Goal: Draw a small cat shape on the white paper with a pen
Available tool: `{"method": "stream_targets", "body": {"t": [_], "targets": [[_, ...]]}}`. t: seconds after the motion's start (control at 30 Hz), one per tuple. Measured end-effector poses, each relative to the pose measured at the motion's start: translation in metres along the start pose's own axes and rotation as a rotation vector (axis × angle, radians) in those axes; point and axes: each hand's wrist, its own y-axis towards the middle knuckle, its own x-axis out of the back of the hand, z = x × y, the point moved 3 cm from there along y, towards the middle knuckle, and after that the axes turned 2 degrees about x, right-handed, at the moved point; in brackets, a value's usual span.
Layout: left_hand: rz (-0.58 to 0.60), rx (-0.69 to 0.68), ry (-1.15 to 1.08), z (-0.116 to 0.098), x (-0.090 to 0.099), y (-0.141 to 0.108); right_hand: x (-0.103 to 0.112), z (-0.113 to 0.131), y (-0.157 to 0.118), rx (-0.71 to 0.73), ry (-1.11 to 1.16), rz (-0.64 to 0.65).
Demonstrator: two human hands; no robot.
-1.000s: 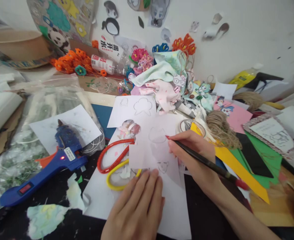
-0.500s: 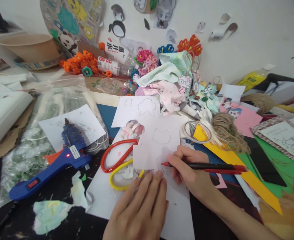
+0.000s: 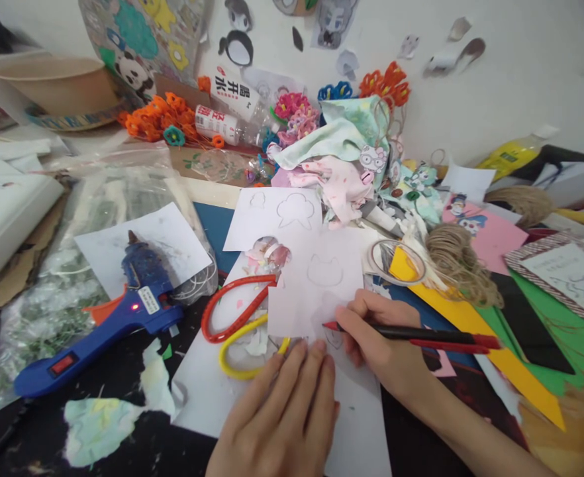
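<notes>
My right hand [image 3: 386, 338] grips a black and red pen [image 3: 431, 335], its red tip touching a white paper [image 3: 296, 311] just below a pencilled outline with two pointed ears [image 3: 325, 270]. Flat on the lower edge of that paper lies my left hand [image 3: 287, 404], fingers stretched out and holding nothing. Red and yellow looped handles [image 3: 240, 308] rest left of the paper, partly under it. Another sheet [image 3: 237, 205] with a cloud-like outline is above. A larger white sheet [image 3: 361, 424] lies beneath both hands.
A blue glue gun [image 3: 103, 331] with a lit red light lies at the left on paper. Fabric scraps [image 3: 341, 179], a tape roll [image 3: 396, 262], twine [image 3: 461, 262] and a yellow strip [image 3: 530, 377] surround the sheets. Orange flowers [image 3: 157, 119] and a bowl [image 3: 58, 89] stand behind.
The view has shifted slightly, so most things appear a little further right. Both hands keep nearly the same pose, and the pen stays at nearly the same place on the paper.
</notes>
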Motion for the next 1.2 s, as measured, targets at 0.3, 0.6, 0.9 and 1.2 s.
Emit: {"method": "stream_targets", "body": {"t": [0.3, 0.6, 0.9, 1.2], "targets": [[-0.012, 0.001, -0.009, -0.0005, -0.0018, -0.0014, -0.0002, -0.0004, 0.0010, -0.024, 0.012, 0.003], [-0.015, -0.004, -0.010, 0.0000, 0.0012, -0.0007, -0.0007, -0.0015, 0.0006, -0.017, 0.049, 0.021], [-0.013, -0.005, 0.001, -0.0014, 0.0003, -0.0013, -0.0008, -0.0027, 0.0005, -0.022, 0.041, 0.033], [-0.012, 0.001, 0.003, -0.0006, 0.0000, -0.0023, -0.0009, -0.0031, 0.0001, -0.023, 0.050, 0.028]]}}
